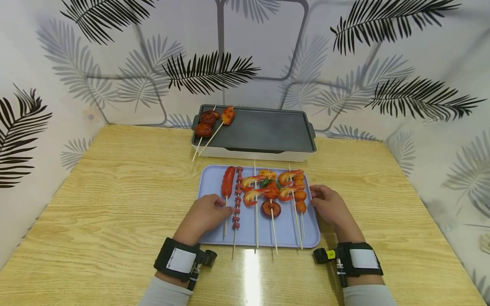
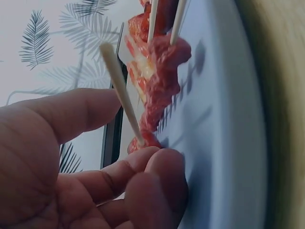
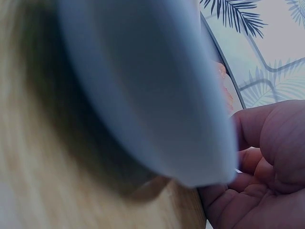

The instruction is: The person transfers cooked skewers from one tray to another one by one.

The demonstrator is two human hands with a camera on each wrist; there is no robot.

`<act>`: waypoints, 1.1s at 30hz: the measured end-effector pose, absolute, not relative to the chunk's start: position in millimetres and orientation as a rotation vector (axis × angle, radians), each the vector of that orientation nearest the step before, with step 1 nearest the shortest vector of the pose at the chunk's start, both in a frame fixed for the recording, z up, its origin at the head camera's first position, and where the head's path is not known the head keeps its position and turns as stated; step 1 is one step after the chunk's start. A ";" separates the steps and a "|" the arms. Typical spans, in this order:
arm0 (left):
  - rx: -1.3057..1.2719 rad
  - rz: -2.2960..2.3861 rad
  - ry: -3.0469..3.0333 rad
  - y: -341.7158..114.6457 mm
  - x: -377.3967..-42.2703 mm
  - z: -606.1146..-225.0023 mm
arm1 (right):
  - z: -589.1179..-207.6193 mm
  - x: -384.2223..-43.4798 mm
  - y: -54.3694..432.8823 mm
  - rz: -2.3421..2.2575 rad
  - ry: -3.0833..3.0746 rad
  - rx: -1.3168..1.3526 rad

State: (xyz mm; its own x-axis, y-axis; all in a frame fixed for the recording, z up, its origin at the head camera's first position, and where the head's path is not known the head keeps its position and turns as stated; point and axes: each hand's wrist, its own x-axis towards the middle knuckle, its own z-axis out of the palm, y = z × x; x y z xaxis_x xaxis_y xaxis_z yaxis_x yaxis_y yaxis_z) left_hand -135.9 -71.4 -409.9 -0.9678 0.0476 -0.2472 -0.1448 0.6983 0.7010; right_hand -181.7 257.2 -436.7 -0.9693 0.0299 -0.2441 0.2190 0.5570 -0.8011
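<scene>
On a lavender tray [image 1: 214,236] lie several skewers of food. My left hand [image 1: 208,214] is over the tray's left side, around the bare stick of the sausage skewer [image 1: 228,182]. In the left wrist view, the stick [image 2: 121,90] passes between the thumb, whose tip is right beside it, and the fingers, which stand well apart from the thumb close over the tray. My right hand [image 1: 330,206] holds the tray's right rim, thumb by the upper edge and fingers curled at the side. Beside the sausage lies a skewer of small red meat pieces [image 1: 237,199].
Behind the tray stands a grill with a dark plate [image 1: 268,127]; a mushroom-like brown skewer [image 1: 203,129] and an orange skewer [image 1: 228,115] lie at its left, sticks over the front edge. Shrimp skewers [image 1: 254,195] and orange-ball skewers [image 1: 300,207] share the tray. A patterned curtain [image 1: 260,51] hangs behind.
</scene>
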 end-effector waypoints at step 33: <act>0.514 0.649 3.424 -81.4 -185.0 -386.7 | -437.2 -182.0 257.7 -1.378 2.581 0.232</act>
State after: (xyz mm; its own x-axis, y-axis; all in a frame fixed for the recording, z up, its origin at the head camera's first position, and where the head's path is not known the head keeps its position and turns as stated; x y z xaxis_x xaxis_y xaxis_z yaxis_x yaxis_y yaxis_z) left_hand -185.0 -81.4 -386.7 -0.8873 0.2052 0.4131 0.3422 0.8934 0.2913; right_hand -182.0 257.7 -437.2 -0.9664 0.0410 -0.2537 0.2336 0.5514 -0.8009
